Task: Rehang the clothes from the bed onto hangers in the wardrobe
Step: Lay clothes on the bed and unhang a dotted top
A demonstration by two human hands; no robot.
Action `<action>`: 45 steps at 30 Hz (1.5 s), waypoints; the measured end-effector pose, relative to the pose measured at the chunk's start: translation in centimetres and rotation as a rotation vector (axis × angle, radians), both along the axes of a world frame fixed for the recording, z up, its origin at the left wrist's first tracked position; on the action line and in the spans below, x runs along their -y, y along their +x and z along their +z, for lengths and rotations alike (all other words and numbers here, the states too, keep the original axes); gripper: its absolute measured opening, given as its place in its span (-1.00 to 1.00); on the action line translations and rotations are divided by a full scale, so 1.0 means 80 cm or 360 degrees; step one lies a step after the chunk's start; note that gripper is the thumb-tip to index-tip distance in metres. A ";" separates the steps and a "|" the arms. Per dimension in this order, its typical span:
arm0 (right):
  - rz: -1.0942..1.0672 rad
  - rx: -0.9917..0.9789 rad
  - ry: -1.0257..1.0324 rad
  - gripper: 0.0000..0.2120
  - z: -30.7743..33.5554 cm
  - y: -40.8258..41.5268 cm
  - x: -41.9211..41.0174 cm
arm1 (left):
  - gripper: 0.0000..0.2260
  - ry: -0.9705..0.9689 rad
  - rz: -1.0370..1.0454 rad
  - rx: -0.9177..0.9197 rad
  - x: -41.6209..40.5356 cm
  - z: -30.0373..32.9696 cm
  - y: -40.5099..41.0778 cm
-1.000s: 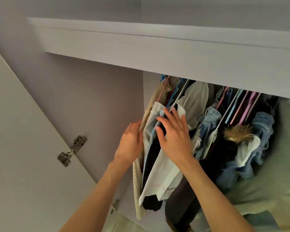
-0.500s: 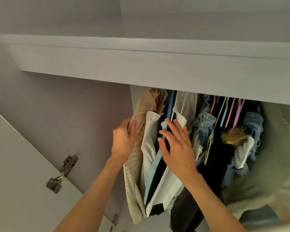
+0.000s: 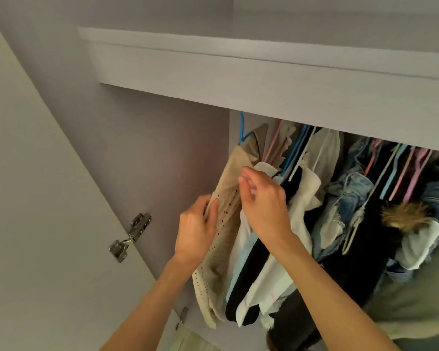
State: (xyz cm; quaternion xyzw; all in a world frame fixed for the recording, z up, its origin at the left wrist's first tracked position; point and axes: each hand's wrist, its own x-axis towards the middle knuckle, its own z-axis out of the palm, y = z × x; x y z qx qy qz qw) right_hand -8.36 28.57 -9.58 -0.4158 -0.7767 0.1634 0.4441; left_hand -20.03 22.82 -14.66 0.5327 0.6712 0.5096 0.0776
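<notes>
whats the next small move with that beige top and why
Probably tug the beige top straight on its blue hanger. The left hand pinches its edge, the right hand hovers over it with curled fingers, and the top hangs bunched at the far left of the row.

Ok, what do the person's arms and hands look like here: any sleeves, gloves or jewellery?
Both forearms are bare as far as the frame shows, no sleeves in view. The left hand and right hand wear no gloves, and no rings, watch or bracelets are visible.
</notes>
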 end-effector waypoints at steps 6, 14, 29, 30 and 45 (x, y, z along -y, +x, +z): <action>0.0064 0.0068 -0.0779 -0.71 -0.001 -0.065 -0.017 | -0.83 -0.0059 0.0002 -0.0088 0.041 -0.011 -0.010; -0.0074 0.0314 -0.0891 -0.82 -0.035 -0.066 -0.001 | -0.60 -0.0316 -0.0203 -0.0365 0.055 -0.039 -0.053; 0.0246 0.0429 -0.1006 -0.85 -0.087 0.086 0.053 | -0.53 -0.0609 -0.0296 -0.0778 0.035 -0.077 -0.073; 0.0317 0.0428 -0.1003 -0.88 -0.093 0.094 0.057 | -0.54 -0.0634 -0.0282 -0.0809 0.038 -0.082 -0.073; 0.0990 0.0338 -0.0713 -0.68 -0.104 0.105 0.089 | -0.65 -0.0464 0.0710 -0.0470 0.261 -0.104 0.023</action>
